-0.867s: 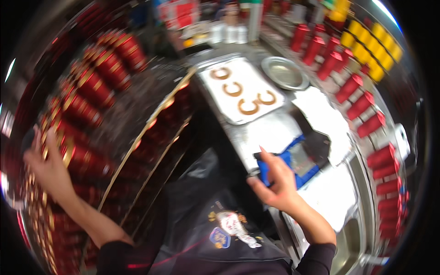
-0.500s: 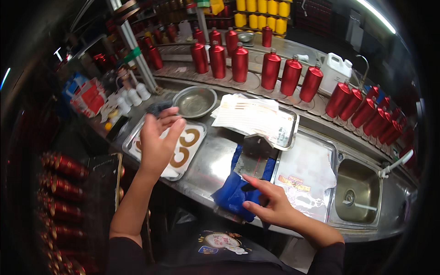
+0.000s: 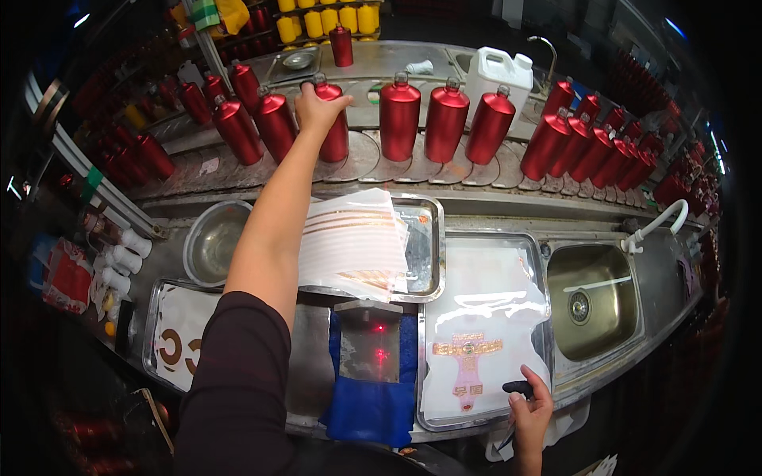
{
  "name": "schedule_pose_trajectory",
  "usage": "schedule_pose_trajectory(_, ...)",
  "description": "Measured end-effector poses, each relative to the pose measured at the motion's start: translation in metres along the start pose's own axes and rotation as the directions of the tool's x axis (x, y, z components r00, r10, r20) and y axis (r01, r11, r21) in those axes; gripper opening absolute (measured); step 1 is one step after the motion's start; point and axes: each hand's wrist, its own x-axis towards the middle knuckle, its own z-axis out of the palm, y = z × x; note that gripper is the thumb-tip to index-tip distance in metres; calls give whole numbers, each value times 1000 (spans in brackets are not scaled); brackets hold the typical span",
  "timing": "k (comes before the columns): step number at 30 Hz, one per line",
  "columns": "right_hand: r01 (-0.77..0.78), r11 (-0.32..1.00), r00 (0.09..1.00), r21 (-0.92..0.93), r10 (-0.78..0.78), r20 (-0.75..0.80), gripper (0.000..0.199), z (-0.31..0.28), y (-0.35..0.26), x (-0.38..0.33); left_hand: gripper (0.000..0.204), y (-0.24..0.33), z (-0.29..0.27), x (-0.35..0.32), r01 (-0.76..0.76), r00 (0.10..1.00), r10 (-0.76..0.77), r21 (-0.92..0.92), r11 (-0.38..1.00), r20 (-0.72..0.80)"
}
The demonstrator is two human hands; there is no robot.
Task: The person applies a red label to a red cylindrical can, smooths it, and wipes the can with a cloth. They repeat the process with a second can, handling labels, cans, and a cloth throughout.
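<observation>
My left hand [image 3: 319, 109] reaches forward to a red metallic bottle [image 3: 332, 141] in the row on the worn ledge. Its fingers and thumb are round the bottle's shoulder, just below the neck. At the lower right, my right hand [image 3: 533, 414] pinches a small black tool [image 3: 518, 388] whose kind I cannot make out. This hand is by the front corner of a metal tray [image 3: 423, 381]. On that tray lies a wet white sheet [image 3: 484, 274] with a pink and gold decal [image 3: 468, 361].
A stand draped with blue cloth [image 3: 369, 408] carries red light dots. Striped decal sheets [image 3: 349, 238] cover another tray. Around them are a metal bowl [image 3: 208, 246], a tray with brown ring decals [image 3: 171, 343], a sink [image 3: 594, 309] with a white tap, and a white jug [image 3: 498, 79].
My left hand has gone from above the ring-decal tray to a red bottle at the back. My right hand has left the blue cloth and moved right. The view has turned.
</observation>
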Motion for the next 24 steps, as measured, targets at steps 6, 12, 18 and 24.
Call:
schedule_pose_trajectory(6, -29, 999, 992, 20, 26, 126, 55, 25, -5, 5, 79, 26, -38, -41, -64, 998, 60, -193, 979, -25)
schedule_pose_trajectory(12, -3, 999, 969, 42, -7, 247, 54, 50, -27, 2, 45, 30, -184, -110, 593, 787, -265, -802, 73, 558)
schedule_pose_trajectory(18, -26, 1000, 909, 17, 16, 417, 53, 92, -66, -4, 49, 1, -280, -188, 661, 626, -448, -739, -131, 639)
schedule_pose_trajectory(24, 80, 997, 794, -5, -61, 605, 53, 136, -100, -24, 51, -7, -330, -241, 668, 509, -628, -731, -142, 588)
